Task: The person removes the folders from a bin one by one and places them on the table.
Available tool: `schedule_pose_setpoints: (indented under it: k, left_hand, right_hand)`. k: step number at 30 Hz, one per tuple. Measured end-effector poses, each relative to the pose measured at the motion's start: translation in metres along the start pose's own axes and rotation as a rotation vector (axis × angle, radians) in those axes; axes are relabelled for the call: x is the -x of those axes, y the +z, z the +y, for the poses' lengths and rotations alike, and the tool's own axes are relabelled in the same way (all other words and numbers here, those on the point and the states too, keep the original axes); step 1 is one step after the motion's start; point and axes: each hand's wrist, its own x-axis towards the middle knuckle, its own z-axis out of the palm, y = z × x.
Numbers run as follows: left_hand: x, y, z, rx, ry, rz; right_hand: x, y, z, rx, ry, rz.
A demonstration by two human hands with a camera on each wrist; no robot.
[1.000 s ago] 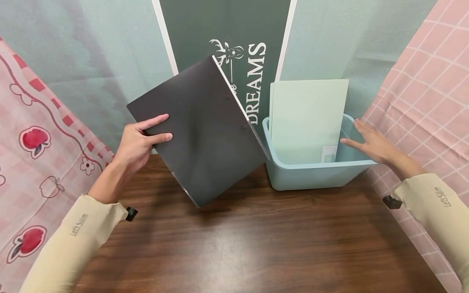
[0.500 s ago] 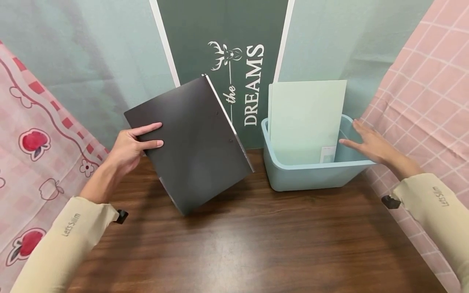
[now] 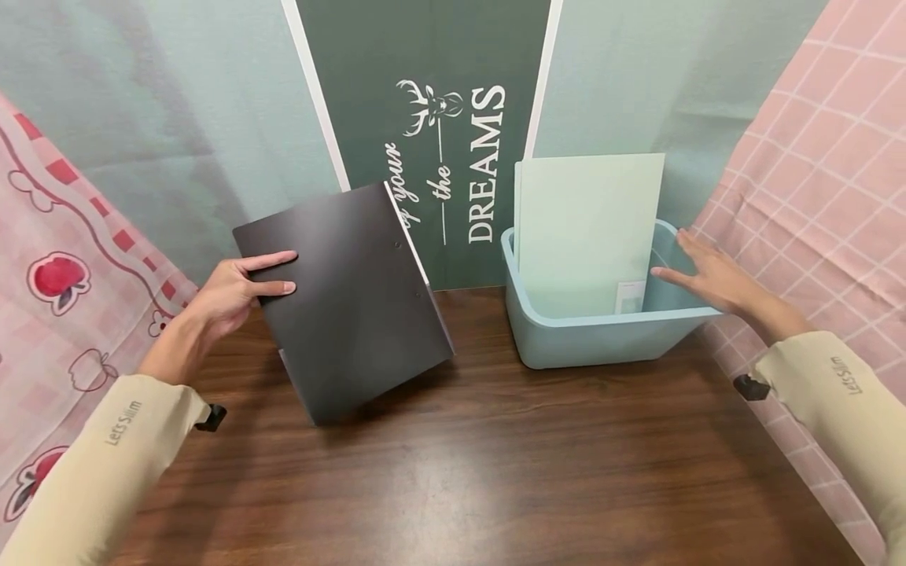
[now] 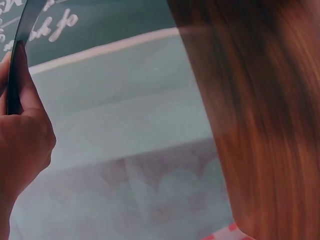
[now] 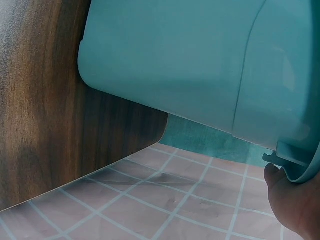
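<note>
The left hand (image 3: 228,292) pinches the black folder (image 3: 347,318), which extends toward its three o'clock over the bench (image 3: 510,472), long axis eleven-to-five; the farther right hand (image 3: 715,277) holds the bin (image 3: 602,344).

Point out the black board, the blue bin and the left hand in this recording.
black board (image 3: 350,310): head view, middle of its flat face
blue bin (image 3: 602,344): head view, front outer wall
left hand (image 3: 228,295): head view, middle of the hand

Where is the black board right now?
In the head view, the black board is left of centre, held in the left hand, with the blue bin to its right.
</note>
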Motion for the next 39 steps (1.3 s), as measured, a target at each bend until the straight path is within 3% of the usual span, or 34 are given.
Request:
schedule_pose_setpoints:
  k: [13, 18, 25, 33, 39]
  left_hand:
    - [-0.008, -0.026, -0.012, -0.131, -0.061, -0.088]
    - [-0.008, -0.033, -0.016, -0.192, -0.068, -0.072]
    - [-0.008, -0.039, -0.022, -0.196, -0.079, -0.094]
    - [-0.01, -0.045, -0.032, -0.273, -0.104, -0.115]
    - [-0.012, -0.054, -0.038, -0.254, -0.13, -0.112]
  right_hand:
    - [-0.001, -0.001, -0.002, 0.006, -0.015, 0.01]
    - [-0.001, -0.001, -0.002, 0.017, -0.018, 0.015]
    - [-0.002, 0.0, 0.0, 0.028, -0.005, 0.0]
    - [-0.002, 0.001, 0.001, 0.027, 0.012, -0.006]
    - [-0.001, 0.001, 0.001, 0.023, -0.003, 0.003]
